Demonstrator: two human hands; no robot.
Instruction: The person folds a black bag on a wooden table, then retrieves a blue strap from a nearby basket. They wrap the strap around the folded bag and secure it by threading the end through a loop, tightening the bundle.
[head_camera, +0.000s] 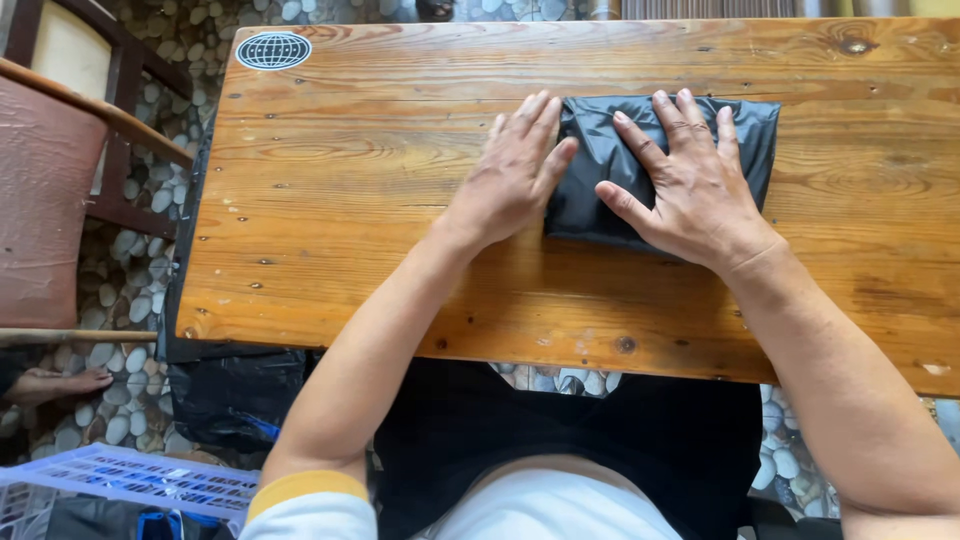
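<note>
On grainy wood (330, 200), glossy folded plastic (600, 160).

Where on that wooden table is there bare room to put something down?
The wooden table is bare to the left of the left hand, from the round sticker down to the near edge. A bare strip runs along the near edge between the forearms, and another right of the folded black plastic bag. It is crowded where both hands, the right hand included, press that bag.

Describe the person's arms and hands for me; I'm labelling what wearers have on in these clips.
Both forearms are bare, with no glove or watch visible. The left hand and right hand are uncovered. The left arm ends in a short white sleeve with a yellow cuff. The right arm's sleeve is out of view.
</note>
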